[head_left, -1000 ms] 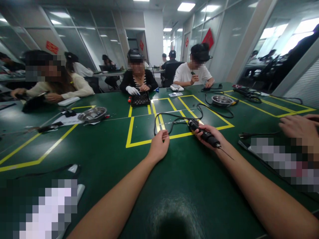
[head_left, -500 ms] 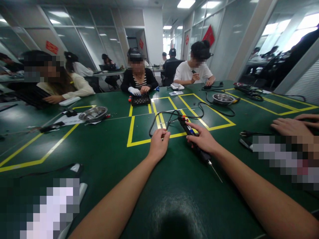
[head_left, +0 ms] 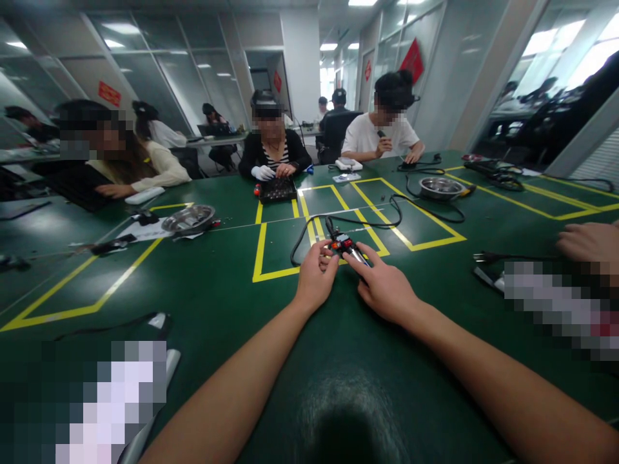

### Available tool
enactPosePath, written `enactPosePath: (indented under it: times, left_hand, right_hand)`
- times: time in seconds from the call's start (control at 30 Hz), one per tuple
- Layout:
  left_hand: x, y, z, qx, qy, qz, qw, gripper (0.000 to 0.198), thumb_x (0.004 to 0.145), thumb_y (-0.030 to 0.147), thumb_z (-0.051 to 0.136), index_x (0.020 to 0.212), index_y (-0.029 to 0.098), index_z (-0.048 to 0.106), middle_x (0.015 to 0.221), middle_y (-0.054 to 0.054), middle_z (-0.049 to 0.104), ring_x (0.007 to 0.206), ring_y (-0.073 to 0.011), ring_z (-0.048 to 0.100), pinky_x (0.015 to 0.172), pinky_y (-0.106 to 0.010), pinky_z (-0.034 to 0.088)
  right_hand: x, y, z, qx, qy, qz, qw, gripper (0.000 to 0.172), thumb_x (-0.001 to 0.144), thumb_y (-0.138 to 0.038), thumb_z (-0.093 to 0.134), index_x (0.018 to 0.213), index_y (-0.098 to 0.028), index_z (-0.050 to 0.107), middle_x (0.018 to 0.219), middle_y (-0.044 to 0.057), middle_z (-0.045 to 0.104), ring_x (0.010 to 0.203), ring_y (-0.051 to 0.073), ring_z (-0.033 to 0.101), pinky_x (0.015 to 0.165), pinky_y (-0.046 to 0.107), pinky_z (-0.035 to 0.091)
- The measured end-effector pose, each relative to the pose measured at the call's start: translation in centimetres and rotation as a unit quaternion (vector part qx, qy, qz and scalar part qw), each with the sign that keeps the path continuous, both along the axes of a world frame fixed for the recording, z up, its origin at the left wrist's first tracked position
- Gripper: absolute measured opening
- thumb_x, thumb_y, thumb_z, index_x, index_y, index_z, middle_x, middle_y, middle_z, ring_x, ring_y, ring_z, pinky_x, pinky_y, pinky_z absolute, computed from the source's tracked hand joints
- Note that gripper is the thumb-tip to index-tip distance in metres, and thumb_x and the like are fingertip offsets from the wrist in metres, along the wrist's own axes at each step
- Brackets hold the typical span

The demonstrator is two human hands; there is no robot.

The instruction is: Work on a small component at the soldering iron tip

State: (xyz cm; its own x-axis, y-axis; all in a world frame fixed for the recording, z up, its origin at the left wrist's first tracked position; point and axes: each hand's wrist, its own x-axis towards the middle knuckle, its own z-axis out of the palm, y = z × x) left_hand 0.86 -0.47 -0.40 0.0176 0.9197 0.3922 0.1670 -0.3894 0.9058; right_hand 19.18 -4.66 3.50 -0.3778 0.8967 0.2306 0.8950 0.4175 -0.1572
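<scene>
Tool, head view: black, one end red and orange; between the hands at twelve o'clock from wearer, over bench.
Right hand: closed around tool.
Left hand: fingers curled at tool's far end; whether gripping, cannot tell.
Cord: looped, toward one o'clock.
Bowl: metal, two o'clock from tool.

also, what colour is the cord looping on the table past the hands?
Black cord; head view shows it best.

Glass partitions and a shared worktable suggest an office
</scene>
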Motion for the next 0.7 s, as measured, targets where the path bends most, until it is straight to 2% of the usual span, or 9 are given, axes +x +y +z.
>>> enactPosePath:
  times: [0.17,0.33,0.47,0.7]
  left_hand:
    - [-0.07,0.11,-0.02,-0.001,-0.006,0.016,1.000,0.037,0.089,0.033,0.066,0.124,0.023,0.062,0.109,-0.007,0.064,0.075,-0.0126,0.062,0.069,-0.025,0.051]
    - [-0.12,0.11,-0.12,-0.020,-0.029,0.024,0.999,0.026,0.086,0.034,0.070,0.107,0.020,0.062,0.099,-0.006,0.066,0.074,-0.0136,0.062,0.066,-0.025,0.049]
    - [-0.05,0.10,-0.12,-0.041,-0.044,0.024,0.998,0.028,0.084,0.034,0.071,0.105,0.020,0.060,0.094,-0.005,0.067,0.073,-0.0144,0.063,0.066,-0.025,0.048]
    - [-0.08,0.63,-0.32,-0.070,-0.017,0.034,0.997,0.025,0.083,0.031,0.071,0.102,0.020,0.060,0.092,-0.004,0.069,0.072,-0.0143,0.065,0.067,-0.026,0.050]
  right_hand:
    - [-0.38,-0.26,-0.28,0.006,-0.025,0.017,1.000,0.075,0.087,-0.017,0.052,0.158,-0.033,0.035,0.168,0.012,0.023,0.101,0.030,0.071,0.080,0.044,0.058]
    - [-0.40,-0.24,-0.36,0.007,-0.028,0.020,0.999,0.075,0.088,-0.017,0.051,0.159,-0.032,0.034,0.168,0.012,0.024,0.101,0.030,0.071,0.080,0.045,0.058]
    - [-0.29,-0.19,-0.24,0.010,-0.030,0.018,0.999,0.074,0.088,-0.017,0.052,0.159,-0.032,0.035,0.168,0.012,0.023,0.101,0.030,0.071,0.081,0.043,0.058]
    - [-0.17,-0.24,-0.11,0.003,-0.018,0.016,1.000,0.073,0.088,-0.017,0.052,0.158,-0.032,0.036,0.168,0.012,0.024,0.104,0.031,0.070,0.082,0.045,0.058]
